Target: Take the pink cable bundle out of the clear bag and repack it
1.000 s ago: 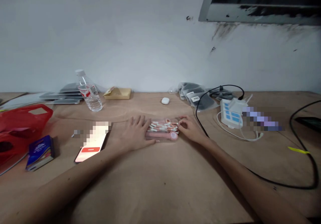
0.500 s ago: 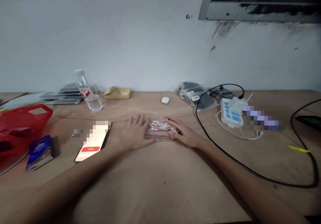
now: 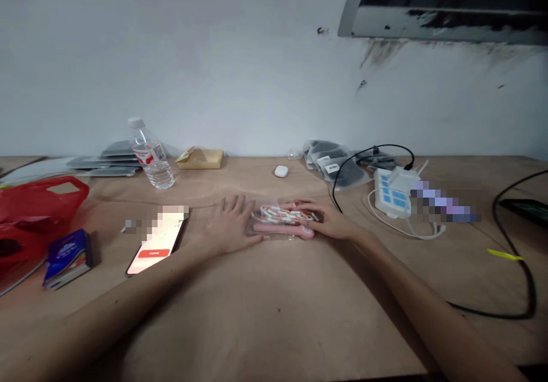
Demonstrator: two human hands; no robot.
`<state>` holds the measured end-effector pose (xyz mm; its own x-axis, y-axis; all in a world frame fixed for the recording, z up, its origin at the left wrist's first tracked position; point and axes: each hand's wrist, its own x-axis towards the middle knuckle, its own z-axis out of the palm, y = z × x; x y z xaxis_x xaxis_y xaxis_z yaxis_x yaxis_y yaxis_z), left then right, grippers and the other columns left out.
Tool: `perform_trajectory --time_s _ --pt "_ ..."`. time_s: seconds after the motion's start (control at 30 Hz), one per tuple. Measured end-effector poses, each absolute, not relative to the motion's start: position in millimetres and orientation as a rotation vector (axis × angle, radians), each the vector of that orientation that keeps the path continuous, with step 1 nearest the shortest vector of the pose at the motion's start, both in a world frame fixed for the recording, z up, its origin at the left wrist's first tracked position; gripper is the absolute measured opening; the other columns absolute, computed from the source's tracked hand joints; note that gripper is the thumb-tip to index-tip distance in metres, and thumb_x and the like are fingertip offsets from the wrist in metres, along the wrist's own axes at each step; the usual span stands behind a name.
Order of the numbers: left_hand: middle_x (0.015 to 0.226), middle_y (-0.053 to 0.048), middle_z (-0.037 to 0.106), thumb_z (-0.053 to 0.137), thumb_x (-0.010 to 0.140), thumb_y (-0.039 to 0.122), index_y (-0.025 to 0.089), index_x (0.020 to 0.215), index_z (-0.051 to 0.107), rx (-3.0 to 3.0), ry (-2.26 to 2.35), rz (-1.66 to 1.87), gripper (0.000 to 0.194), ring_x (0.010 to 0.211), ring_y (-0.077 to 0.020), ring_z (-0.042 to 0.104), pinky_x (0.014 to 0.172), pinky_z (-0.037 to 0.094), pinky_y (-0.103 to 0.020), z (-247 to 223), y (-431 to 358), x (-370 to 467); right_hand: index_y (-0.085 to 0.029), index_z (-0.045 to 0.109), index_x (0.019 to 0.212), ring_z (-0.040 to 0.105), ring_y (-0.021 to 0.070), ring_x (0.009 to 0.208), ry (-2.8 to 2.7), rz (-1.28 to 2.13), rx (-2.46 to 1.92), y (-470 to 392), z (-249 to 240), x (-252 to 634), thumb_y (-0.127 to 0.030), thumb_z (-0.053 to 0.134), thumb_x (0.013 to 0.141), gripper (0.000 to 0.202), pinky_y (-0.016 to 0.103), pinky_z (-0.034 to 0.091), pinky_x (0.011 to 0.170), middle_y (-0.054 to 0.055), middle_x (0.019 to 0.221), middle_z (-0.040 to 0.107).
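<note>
Clear bag (image 3: 274, 236) lies flat on the table (image 3: 274, 313), in front of you and between your hands. Inside it, a beaded rope (image 3: 285, 215), white and orange-brown, sits bunched above a pink handle (image 3: 278, 229) that runs along the near side.

Your left hand (image 3: 226, 225) is palm down at the bag's left end, fingers spread wide, thumb out along the near corner — not closed around anything. Your right hand (image 3: 334, 221) is at the right end, fingers bent over the far side, thumb by the rope; whether it pinches the plastic or only rests there, you cannot tell from this view.

Left of your left hand: a lit phone (image 3: 158, 245), then a blue packet (image 3: 67, 256) beside a red bag (image 3: 38, 216). Beyond your hands, toward the wall (image 3: 240, 56): a water bottle (image 3: 153, 162), leaning in this view, a yellowish box (image 3: 200, 159), a small white case (image 3: 281, 171) and grey packets (image 3: 338, 168). To the right — a white power strip (image 3: 391, 193) and a black cable (image 3: 531, 290) with a yellow tie (image 3: 505, 254).
</note>
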<state>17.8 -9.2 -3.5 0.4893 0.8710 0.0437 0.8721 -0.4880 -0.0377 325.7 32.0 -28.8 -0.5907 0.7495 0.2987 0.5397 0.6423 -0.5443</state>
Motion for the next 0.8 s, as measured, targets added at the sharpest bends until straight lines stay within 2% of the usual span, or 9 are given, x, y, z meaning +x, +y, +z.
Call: perform_trajectory --time_s 0.07,0.23,0.33,0.43,0.5,0.6,0.7,0.8 --pt "0.157 -0.024 0.034 0.042 0.09 0.073 0.013 0.151 0.036 -2.677 -1.529 -0.038 0.085 0.146 -0.0439 0.029 0.114 0.022 -0.064 -4 -9 18 -0.03 0.065 0.134 0.054 0.0321 0.132 -2.35 0.468 -0.988 28 -31 317 -0.045 0.063 0.092 0.044 0.055 0.042 0.111 0.01 0.141 0.06" --pt "0.157 -0.025 0.034 0.049 0.088 0.071 0.013 0.151 0.034 -2.708 -1.476 -0.121 0.087 0.146 -0.0451 0.026 0.113 0.022 -0.066 -9 -8 15 -0.027 0.055 0.144 0.046 0.0368 0.138 -2.485 0.377 -0.923 22 -32 296 -0.05 0.075 0.08 0.071 0.059 0.036 0.113 0.013 0.147 0.054" --pt "0.157 -0.022 0.034 0.058 0.083 0.07 0.017 0.144 0.043 -2.67 -1.492 -0.241 0.082 0.145 -0.0424 0.03 0.114 0.026 -0.061 -10 -8 15 -0.027 0.055 0.144 0.047 0.0354 0.137 -2.499 0.358 -0.936 26 -34 298 -0.045 0.073 0.08 0.068 0.057 0.037 0.113 0.012 0.147 0.054" --pt "0.142 -0.016 0.053 0.06 0.085 0.068 0.019 0.127 0.057 -2.652 -1.471 -0.359 0.065 0.134 -0.0346 0.045 0.113 0.033 -0.049 -8 -7 17 -0.029 0.055 0.143 0.053 0.0339 0.131 -2.473 0.301 -0.995 32 -36 310 -0.039 0.072 0.081 0.065 0.055 0.04 0.11 0.011 0.143 0.058" --pt "0.13 -0.013 0.062 0.059 0.089 0.063 0.019 0.12 0.062 -2.618 -1.518 -0.369 0.053 0.125 -0.0315 0.053 0.109 0.038 -0.046 -6 -6 19 -0.029 0.058 0.141 0.057 0.0348 0.125 -2.45 0.242 -1.072 37 -36 320 -0.039 0.072 0.08 0.063 0.055 0.041 0.108 0.01 0.138 0.062" --pt "0.127 -0.015 0.062 0.054 0.094 0.055 0.019 0.118 0.064 -2.487 -1.676 -0.305 0.045 0.119 -0.0338 0.054 0.1 0.044 -0.048 -4 -2 18 -0.026 0.062 0.136 0.059 0.0372 0.121 -2.402 0.171 -1.192 42 -36 335 -0.041 0.073 0.078 0.06 0.056 0.043 0.105 0.012 0.133 0.064" --pt "0.125 -0.017 0.06 0.051 0.096 0.053 0.017 0.119 0.064 -2.384 -1.792 -0.252 0.045 0.115 -0.0355 0.056 0.091 0.048 -0.046 -2 4 13 -0.022 0.065 0.129 0.061 0.0367 0.116 -2.357 0.168 -1.24 45 -36 346 -0.039 0.073 0.075 0.058 0.054 0.047 0.101 0.013 0.128 0.066" --pt "0.12 -0.016 0.064 0.049 0.098 0.042 0.015 0.12 0.063 -2.317 -1.856 -0.237 0.036 0.111 -0.0328 0.059 0.091 0.048 -0.044 1 10 8 -0.022 0.064 0.125 0.064 0.0341 0.109 -2.364 0.244 -1.196 46 -37 352 -0.033 0.074 0.07 0.057 0.05 0.051 0.096 0.012 0.122 0.067"
